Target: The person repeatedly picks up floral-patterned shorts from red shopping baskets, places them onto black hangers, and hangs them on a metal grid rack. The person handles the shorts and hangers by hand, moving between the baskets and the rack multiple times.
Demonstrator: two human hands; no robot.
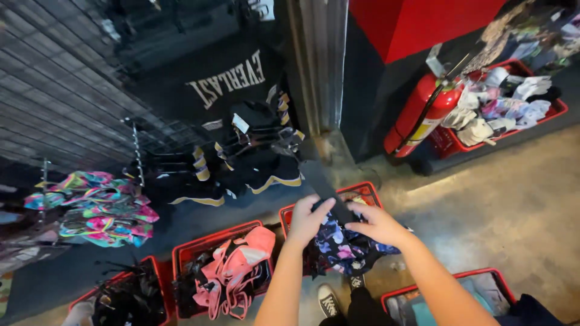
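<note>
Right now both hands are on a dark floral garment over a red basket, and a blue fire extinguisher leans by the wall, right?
Not quite: the fire extinguisher is red, not blue, as the head view shows. The rest holds: the left hand and right hand hold a dark floral garment over a red basket.

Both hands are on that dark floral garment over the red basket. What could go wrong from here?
1. The floral garment hangs loose below the left hand and right hand; its trailing end may snag on the red basket rim.
2. The pink garments spill over the neighbouring basket; a dragged hem might pull them out.
3. Baskets crowd the floor around the shoe, so a step back risks a trip.
</note>
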